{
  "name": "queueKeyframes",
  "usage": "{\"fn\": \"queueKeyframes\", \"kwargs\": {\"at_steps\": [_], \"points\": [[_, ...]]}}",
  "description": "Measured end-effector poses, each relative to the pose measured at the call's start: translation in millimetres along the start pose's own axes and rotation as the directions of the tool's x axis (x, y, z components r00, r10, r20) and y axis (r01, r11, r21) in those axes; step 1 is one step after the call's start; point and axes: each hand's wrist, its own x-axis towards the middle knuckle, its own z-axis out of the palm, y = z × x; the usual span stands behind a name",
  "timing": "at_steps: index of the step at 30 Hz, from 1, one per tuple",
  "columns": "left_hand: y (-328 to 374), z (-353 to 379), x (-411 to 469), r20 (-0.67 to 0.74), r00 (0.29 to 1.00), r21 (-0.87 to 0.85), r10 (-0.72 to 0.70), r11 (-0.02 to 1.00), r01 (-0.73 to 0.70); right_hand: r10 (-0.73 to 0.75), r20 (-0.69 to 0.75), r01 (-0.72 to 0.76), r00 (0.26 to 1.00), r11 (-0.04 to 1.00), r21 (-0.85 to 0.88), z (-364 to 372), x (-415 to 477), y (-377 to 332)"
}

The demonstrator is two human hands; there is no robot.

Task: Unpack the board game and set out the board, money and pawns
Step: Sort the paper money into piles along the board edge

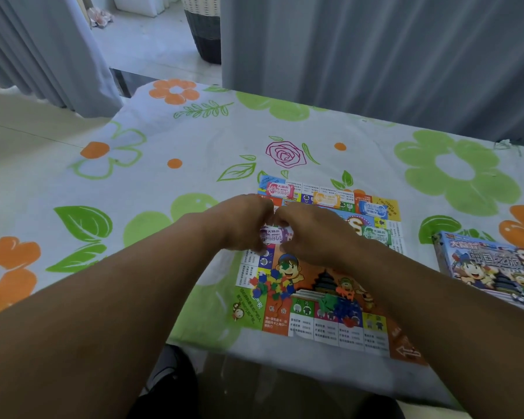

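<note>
- Fingers of the left hand (242, 222) are curled and closed on a purple money bundle (273, 236), which is pinched at its left end.
- The right hand (312, 234) is brought against the same bundle from the other side, with its fingers bent inward onto it; the fingertips are hidden behind the knuckles.
- The bundle is held just over the left part of the board (324, 334), which is spread flat on the flowered tablecloth (164, 182).
- A pink money bundle (280, 190), an orange money bundle (325, 198), a blue money bundle (372, 208) and a green money bundle (375, 234) are laid along the board's far and right sides.
- Two heaps of coloured pieces (273, 285) are seen on the board's near half.
- The game box (493, 264) is set to the right, apart from the board.
</note>
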Motion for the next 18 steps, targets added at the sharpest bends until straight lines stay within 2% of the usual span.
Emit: {"fn": "queueKeyframes", "kwargs": {"at_steps": [8,18], "points": [[-3.0,2.3,2.1,-0.02,1.0,0.036,0.019,0.999,-0.019,0.001,0.005,-0.001,1.0,1.0,0.025,4.6,1.8,-0.3],[-6.0,3.7,5.8,-0.022,1.0,0.002,0.001,1.0,-0.001,0.0,0.002,0.0,1.0,0.998,0.063,7.6,3.5,-0.1]]}}
